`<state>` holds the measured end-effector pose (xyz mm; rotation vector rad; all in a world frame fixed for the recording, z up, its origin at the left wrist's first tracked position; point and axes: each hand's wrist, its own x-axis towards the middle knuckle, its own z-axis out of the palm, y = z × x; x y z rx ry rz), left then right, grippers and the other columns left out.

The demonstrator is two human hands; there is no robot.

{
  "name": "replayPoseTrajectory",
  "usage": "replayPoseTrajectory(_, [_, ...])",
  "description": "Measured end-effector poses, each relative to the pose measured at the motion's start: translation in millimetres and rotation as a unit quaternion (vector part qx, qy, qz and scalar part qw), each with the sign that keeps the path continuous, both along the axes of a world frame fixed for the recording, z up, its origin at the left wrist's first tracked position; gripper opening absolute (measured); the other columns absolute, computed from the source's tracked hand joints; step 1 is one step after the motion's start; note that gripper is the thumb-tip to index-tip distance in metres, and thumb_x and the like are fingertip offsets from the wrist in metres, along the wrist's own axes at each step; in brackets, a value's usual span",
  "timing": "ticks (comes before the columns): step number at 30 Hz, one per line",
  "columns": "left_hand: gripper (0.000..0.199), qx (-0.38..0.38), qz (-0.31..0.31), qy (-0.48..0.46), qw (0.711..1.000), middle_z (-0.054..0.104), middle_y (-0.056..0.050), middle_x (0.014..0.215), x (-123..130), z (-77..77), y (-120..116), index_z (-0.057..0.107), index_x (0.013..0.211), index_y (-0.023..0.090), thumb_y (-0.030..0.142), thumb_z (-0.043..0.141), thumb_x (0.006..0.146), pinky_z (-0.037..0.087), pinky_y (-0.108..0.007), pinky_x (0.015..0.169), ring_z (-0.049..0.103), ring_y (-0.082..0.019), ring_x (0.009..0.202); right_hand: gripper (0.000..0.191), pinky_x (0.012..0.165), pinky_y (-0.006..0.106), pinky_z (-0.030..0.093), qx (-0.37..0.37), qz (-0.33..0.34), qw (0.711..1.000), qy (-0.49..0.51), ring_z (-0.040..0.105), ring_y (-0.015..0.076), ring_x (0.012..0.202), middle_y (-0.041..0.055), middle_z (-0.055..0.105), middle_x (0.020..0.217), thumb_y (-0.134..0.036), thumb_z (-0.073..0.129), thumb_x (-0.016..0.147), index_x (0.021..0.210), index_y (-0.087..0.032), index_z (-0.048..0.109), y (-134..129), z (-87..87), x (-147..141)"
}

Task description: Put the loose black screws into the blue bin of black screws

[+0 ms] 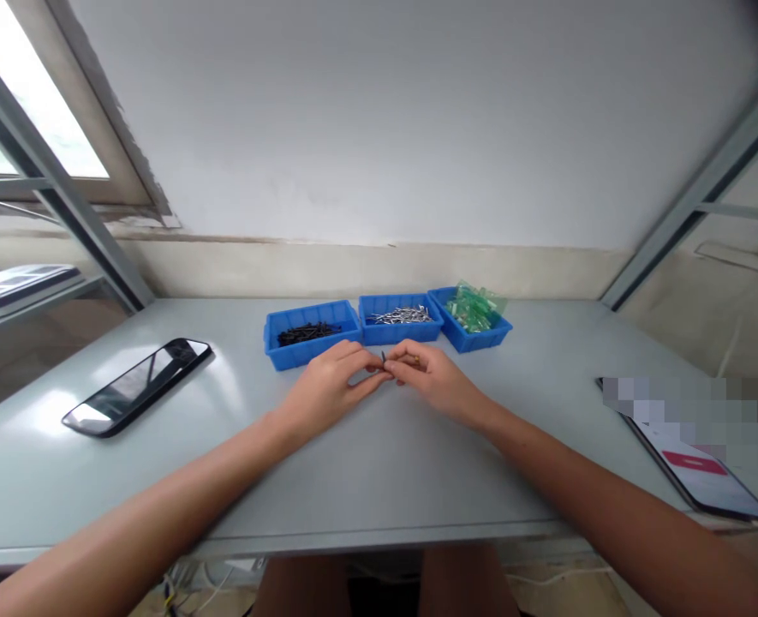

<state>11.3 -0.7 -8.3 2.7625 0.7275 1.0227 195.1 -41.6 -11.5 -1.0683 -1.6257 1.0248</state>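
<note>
My left hand and my right hand meet at the fingertips over the grey table. Between them is a small dark piece, its tip showing upright; both hands pinch at it. Just beyond my hands three blue bins stand side by side. The left bin holds dark screw-like pieces. Silver metal pieces lie in the middle bin. In the right bin are green-tinted clear plastic bags.
A black phone-like device lies at the left of the table. A tablet with a lit screen lies at the right edge. Metal frame posts rise at both sides, before a pale wall.
</note>
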Motion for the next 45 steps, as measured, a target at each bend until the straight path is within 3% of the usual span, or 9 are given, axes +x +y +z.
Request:
replayPoseTrajectory(8, [0.014,0.009,-0.013,0.035,0.999,0.060,-0.003,0.082,0,-0.1,-1,0.059,0.087,0.018,0.027,0.048,0.090,0.046,-0.027,0.070,0.056,-0.015,0.078,0.017,0.071,0.028,0.044,-0.020,0.006,1.000,-0.016,0.053,0.0125,0.074,-0.0005,0.055,0.080,-0.035,0.050,0.086,0.080,-0.020,0.054,-6,4.2,-3])
replayPoseTrajectory(12, [0.013,0.023,0.011,0.054,0.998,0.062,-0.004,0.086,-3,4.7,4,0.059,0.091,0.018,0.025,0.048,0.088,0.047,-0.028,0.072,0.057,-0.016,0.081,0.020,0.075,0.030,0.044,-0.017,-0.017,0.999,-0.035,0.055,0.0142,0.080,0.0018,0.059,0.088,-0.038,0.052,0.085,0.095,-0.020,0.056,-2,6.4,5])
replayPoseTrajectory(15, [0.015,0.049,0.109,0.060,0.991,0.063,-0.005,0.085,-15,13.7,20,0.061,0.089,0.019,0.027,0.048,0.087,0.046,-0.031,0.076,0.058,-0.019,0.083,0.025,0.077,0.031,0.045,-0.012,-0.053,0.998,-0.044,0.056,0.0155,0.084,0.0034,0.060,0.094,-0.038,0.055,0.083,0.101,-0.021,0.055,1,7.3,12])
replayPoseTrajectory(18, [0.018,0.059,0.241,0.104,0.963,0.063,-0.006,0.088,-35,24.0,45,0.062,0.092,0.020,0.031,0.048,0.086,0.045,-0.034,0.078,0.058,-0.024,0.089,0.024,0.076,0.032,0.046,-0.003,-0.064,0.995,-0.073,0.057,0.0164,0.085,0.0036,0.060,0.094,-0.037,0.055,0.083,0.102,-0.022,0.055,2,8.5,17])
replayPoseTrajectory(21, [0.027,0.043,0.298,0.134,0.944,0.062,-0.009,0.102,-56,30.3,67,0.060,0.105,0.019,0.035,0.047,0.086,0.045,-0.036,0.080,0.056,-0.028,0.099,0.022,0.075,0.031,0.046,0.003,-0.059,0.993,-0.103,0.058,0.0167,0.086,0.0037,0.061,0.094,-0.036,0.053,0.084,0.101,-0.022,0.055,1,8.7,18])
replayPoseTrajectory(26, [0.027,-0.004,0.306,0.171,0.937,0.064,-0.007,0.098,-67,31.2,78,0.063,0.100,0.021,0.034,0.045,0.085,0.046,-0.033,0.072,0.059,-0.026,0.091,0.018,0.073,0.029,0.046,0.014,-0.038,0.990,-0.134,0.058,0.0163,0.086,0.0040,0.062,0.095,-0.033,0.054,0.084,0.097,-0.021,0.058,1,6.5,17])
replayPoseTrajectory(39, [0.031,0.017,0.280,0.134,0.950,0.065,-0.006,0.096,-55,36.3,61,0.063,0.098,0.021,0.040,0.041,0.088,0.045,-0.033,0.075,0.059,-0.025,0.092,0.016,0.068,0.027,0.046,0.045,-0.035,0.984,-0.166,0.058,0.0144,0.076,0.0026,0.064,0.087,-0.032,0.052,0.084,0.092,-0.021,0.061,0,8.1,17])
replayPoseTrajectory(45, [0.047,0.033,0.264,0.090,0.960,0.068,-0.007,0.085,-59,40.3,64,0.065,0.087,0.019,0.045,0.027,0.094,0.043,-0.035,0.079,0.060,-0.024,0.088,0.016,0.071,0.028,0.046,0.085,-0.054,0.978,-0.183,0.059,0.0146,0.078,0.0024,0.065,0.087,-0.030,0.051,0.084,0.092,-0.021,0.062,2,10.3,19])
